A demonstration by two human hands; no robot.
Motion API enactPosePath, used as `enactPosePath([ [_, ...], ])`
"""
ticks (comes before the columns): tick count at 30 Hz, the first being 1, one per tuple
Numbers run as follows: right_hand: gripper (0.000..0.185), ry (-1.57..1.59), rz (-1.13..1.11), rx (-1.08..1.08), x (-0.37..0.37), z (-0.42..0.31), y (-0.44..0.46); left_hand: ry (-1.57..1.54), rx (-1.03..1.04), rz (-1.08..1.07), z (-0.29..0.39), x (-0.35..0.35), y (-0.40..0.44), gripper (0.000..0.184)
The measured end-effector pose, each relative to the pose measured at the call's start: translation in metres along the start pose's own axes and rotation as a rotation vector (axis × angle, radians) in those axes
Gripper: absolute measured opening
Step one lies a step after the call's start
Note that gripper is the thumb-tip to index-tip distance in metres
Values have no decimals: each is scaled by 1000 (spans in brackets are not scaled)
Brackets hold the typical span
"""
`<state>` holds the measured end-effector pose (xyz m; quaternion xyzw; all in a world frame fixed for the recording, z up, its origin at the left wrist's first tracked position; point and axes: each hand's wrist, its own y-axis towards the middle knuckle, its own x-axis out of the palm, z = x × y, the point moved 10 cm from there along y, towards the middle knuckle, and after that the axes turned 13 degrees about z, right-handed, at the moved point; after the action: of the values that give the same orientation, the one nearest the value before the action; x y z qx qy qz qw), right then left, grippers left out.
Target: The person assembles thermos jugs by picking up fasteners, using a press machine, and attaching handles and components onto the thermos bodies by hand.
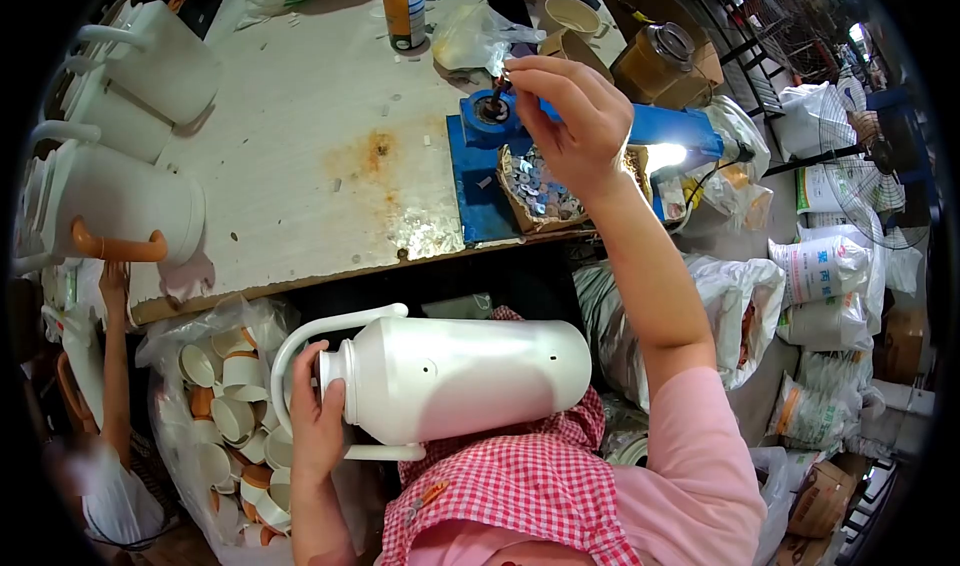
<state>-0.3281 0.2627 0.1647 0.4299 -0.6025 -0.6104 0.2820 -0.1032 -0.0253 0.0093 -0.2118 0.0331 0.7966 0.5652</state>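
Note:
Across my lap lies a white plastic jug body (470, 376) on its side, with two small dark holes in its wall. A curved white handle (290, 341) runs round its neck end. My left hand (318, 406) is closed round the neck, inside the handle. My right hand (575, 116) is raised over the bench, thumb and fingertips pinched together above the round blue fixture (488, 116) and its dark upright post. What the fingertips hold, if anything, is too small to make out. Below that hand sits a cardboard box (545, 191) of small metal pieces.
White jugs (160, 61) stand at the bench's left, near another person's hand (115, 286). A spray can (404, 11) and an amber jar (655, 61) are at the back. A bag of white and orange cups (235, 416) is below left. White sacks (825, 271) and a fan (870, 166) are right.

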Motion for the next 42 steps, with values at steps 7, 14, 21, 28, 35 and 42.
enactPosePath([
  [7, 20, -51, -91, -108, 7, -6, -1, 42, 36, 30, 2, 0, 1, 41],
  [14, 11, -31, 5, -54, -14, -17, 4, 148, 96, 270, 3, -60, -4, 37],
  [21, 30, 726, -572, 1332, 16, -65, -113, -105, -25, 730, 16, -175, 16, 48],
  [28, 33, 926, 36, 1504, 36, -30, -55, -131, 322, 465, 96, -138, 128, 50],
  [35, 35, 488, 333, 1370, -67, 68, -103, -261, 369, 329, 145, 7, 178, 42],
  [42, 36, 492, 385, 1247, -137, 113, -150, -207, 451, 254, 152, 93, 165, 47],
])
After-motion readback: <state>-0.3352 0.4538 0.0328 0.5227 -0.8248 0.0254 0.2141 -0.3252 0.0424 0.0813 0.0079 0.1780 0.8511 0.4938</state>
